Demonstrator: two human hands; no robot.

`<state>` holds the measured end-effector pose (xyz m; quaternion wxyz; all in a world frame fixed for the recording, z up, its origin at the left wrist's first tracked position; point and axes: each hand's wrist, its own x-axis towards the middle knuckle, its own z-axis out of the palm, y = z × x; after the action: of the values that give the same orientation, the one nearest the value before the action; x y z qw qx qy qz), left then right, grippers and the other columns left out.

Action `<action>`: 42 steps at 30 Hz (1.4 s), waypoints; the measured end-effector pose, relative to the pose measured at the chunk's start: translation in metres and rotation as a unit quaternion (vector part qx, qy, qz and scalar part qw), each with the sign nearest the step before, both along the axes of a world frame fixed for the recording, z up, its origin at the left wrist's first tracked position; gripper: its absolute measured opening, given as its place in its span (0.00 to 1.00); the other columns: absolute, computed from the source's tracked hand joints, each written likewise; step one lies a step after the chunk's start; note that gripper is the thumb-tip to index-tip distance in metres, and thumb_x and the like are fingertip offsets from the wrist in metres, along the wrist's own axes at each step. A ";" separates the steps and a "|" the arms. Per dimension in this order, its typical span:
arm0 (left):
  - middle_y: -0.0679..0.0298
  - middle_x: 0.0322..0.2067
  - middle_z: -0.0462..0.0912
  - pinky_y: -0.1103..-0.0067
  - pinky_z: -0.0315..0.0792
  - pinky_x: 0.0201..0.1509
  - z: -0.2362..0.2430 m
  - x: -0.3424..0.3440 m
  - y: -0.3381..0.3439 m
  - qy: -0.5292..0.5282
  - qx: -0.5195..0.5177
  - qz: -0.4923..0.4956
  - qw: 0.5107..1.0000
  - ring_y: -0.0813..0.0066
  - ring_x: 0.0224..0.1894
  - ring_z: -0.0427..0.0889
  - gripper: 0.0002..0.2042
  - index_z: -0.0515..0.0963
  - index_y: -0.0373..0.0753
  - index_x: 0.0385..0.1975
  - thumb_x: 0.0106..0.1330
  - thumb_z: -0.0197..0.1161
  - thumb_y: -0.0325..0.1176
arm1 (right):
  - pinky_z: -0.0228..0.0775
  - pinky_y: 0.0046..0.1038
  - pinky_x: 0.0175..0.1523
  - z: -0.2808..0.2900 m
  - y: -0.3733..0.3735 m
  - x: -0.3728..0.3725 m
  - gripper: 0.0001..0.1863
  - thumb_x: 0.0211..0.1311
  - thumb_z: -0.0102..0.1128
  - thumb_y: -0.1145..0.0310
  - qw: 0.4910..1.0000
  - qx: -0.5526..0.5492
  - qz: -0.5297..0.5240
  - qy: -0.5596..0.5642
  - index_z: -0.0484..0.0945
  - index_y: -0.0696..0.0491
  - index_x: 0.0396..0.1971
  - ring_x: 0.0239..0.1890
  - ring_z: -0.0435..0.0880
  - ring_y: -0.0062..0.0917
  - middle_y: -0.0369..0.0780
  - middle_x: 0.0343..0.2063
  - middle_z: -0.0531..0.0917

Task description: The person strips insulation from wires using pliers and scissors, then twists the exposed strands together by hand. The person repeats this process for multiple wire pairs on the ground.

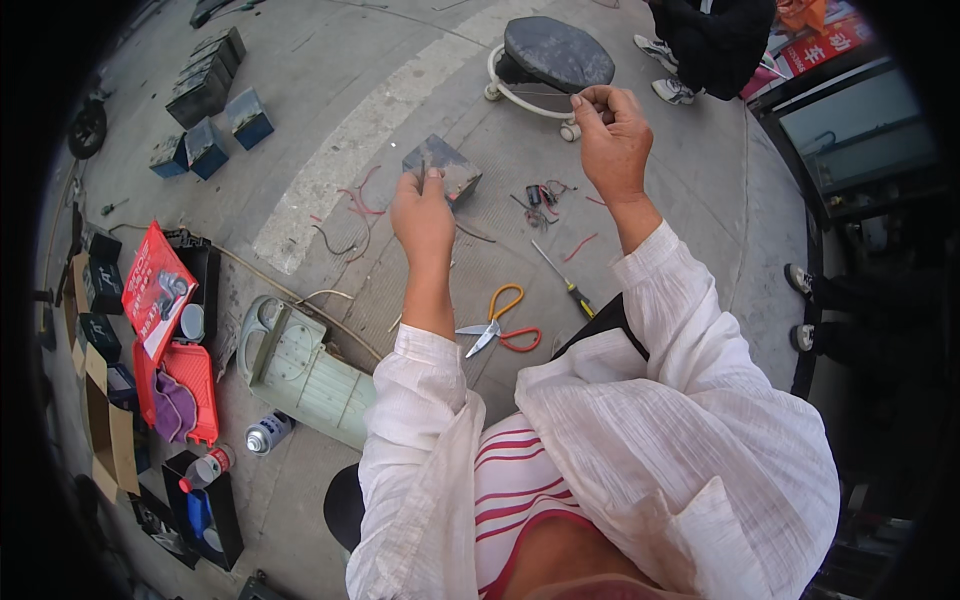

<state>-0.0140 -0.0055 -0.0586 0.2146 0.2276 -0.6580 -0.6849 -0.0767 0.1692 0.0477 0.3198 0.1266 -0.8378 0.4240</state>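
Observation:
My left hand (pixel 423 220) is closed on a thin dark piece, apparently a wire, over a grey battery (pixel 445 160) on the pavement. My right hand (pixel 610 135) is raised higher to the right, pinched on a very thin strand in front of a black stool (pixel 560 55). Red wire offcuts (pixel 365 205) and a small bundle of wired parts (pixel 540 200) lie near the battery. Nearer my body are orange- and red-handled scissors (pixel 500 325) and a yellow-handled screwdriver (pixel 578 298).
Old batteries (pixel 205 150) sit upper left. A pale plastic housing (pixel 310 390), red case (pixel 200 385), spray can (pixel 262 438) and boxes (pixel 98 420) lie left. A crouching person (pixel 705 45) is upper right; another person's legs (pixel 840 300) are beside a glass-fronted frame (pixel 840 125).

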 end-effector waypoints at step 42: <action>0.53 0.22 0.75 0.69 0.67 0.29 0.030 0.007 0.019 0.073 -0.125 -0.104 0.984 0.58 0.24 0.74 0.10 0.72 0.33 0.28 0.65 0.58 0.33 | 0.67 0.31 0.46 -0.022 -0.037 0.034 0.10 0.51 0.67 0.73 0.978 0.152 0.139 0.015 0.84 0.53 0.36 0.38 0.76 0.31 0.40 0.34 0.81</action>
<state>-0.0066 0.0135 -0.0283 0.2163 0.0788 -0.7409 -0.6309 -0.0431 0.1320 0.0261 0.2475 0.2951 -0.8619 0.3297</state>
